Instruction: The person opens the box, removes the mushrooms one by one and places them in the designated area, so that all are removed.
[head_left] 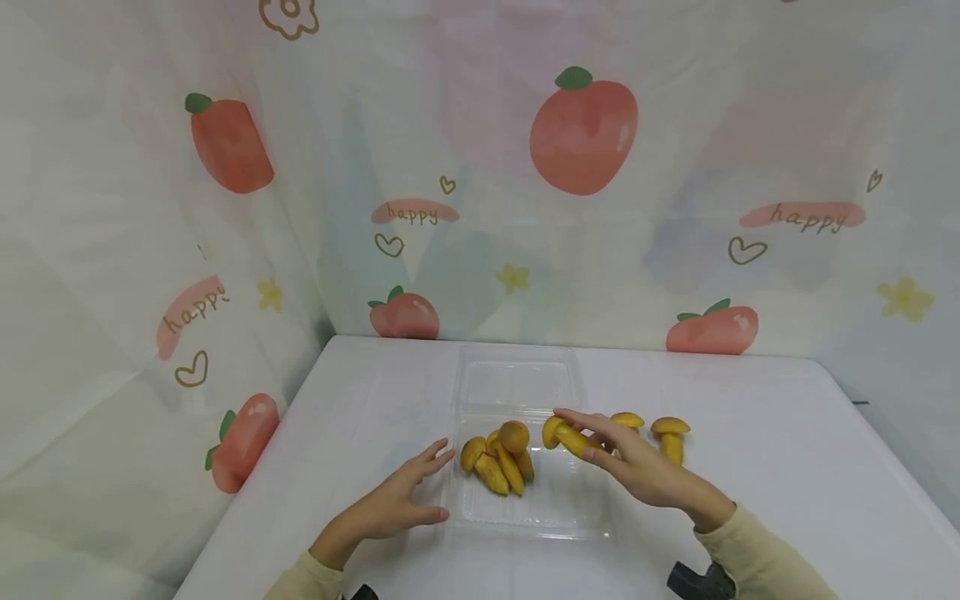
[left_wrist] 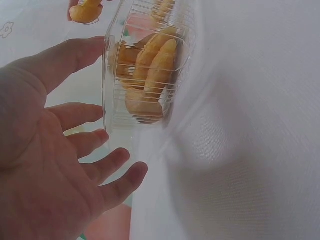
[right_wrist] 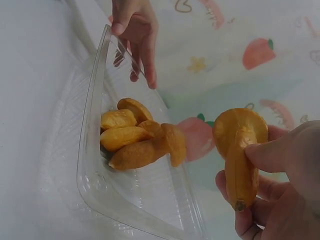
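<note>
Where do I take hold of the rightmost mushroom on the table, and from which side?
Probably best by the stem, close under the cap, coming from the person's right. The stem is much narrower than the wide cap, and another mushroom sits close on the left, while none shows on the right.
</note>
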